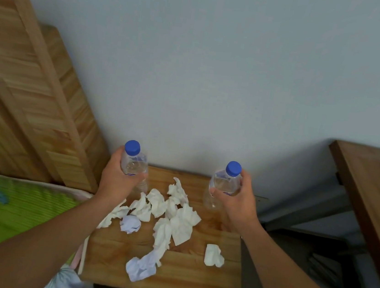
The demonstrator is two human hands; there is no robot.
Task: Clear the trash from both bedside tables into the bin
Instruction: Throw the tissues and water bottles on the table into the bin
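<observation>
On the wooden bedside table lie several crumpled white tissues and two balls of crumpled bluish paper, one nearer the front edge. My left hand grips a clear plastic bottle with a blue cap above the table's back left corner. My right hand holds a second clear bottle with a blue cap above the back right part. A single tissue lies apart at the right. No bin is clearly in view.
A wooden headboard leans at the left above a bed with a green cover. A darker wooden desk stands at the right, with a narrow floor gap between it and the table. A grey wall lies behind.
</observation>
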